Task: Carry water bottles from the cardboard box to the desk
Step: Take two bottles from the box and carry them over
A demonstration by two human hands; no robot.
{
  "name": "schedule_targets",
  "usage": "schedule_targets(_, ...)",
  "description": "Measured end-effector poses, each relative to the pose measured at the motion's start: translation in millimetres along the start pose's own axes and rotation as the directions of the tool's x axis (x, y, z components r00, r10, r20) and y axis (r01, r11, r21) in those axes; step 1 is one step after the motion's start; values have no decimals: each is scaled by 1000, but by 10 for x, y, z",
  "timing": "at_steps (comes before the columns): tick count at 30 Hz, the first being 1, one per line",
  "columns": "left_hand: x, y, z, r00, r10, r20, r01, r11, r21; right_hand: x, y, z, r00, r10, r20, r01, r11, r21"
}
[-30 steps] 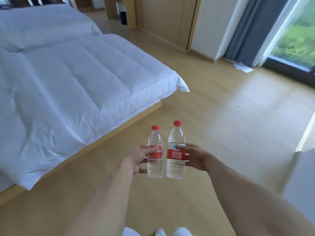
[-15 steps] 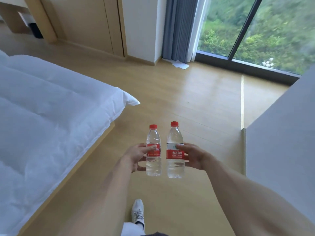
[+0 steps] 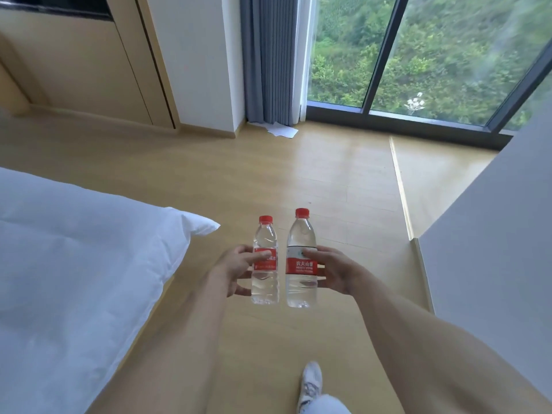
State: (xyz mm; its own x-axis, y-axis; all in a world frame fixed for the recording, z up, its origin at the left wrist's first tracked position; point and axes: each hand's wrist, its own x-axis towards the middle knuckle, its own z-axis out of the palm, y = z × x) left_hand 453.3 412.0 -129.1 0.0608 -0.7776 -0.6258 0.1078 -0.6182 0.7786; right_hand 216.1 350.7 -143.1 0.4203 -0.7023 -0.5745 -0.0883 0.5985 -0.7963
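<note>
I hold two clear water bottles with red caps and red labels upright in front of me, side by side above the wooden floor. My left hand (image 3: 236, 268) grips the smaller bottle (image 3: 265, 279) around its label. My right hand (image 3: 336, 268) grips the taller bottle (image 3: 301, 282) at its label. The bottles almost touch each other. Neither the cardboard box nor the desk is in view.
A bed with a white duvet (image 3: 74, 279) fills the left side. A grey-white wall or panel (image 3: 493, 249) rises on the right. Ahead are a grey curtain (image 3: 270, 61), a floor-to-ceiling window (image 3: 418, 55), papers on the floor (image 3: 282, 130) and wooden cabinets (image 3: 80, 64). My white shoe (image 3: 310, 383) steps forward.
The view has swung right and forward: the bed slid left, the window and right wall grew larger. Both hands keep the bottles in the same hold.
</note>
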Motion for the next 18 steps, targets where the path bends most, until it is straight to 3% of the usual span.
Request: schedule_targets(18, 2375, 2045, 47, 984, 38, -177, -52, 996, -73, 2687, -2238, -927, 991, 18, 136, 8, 982, -189)
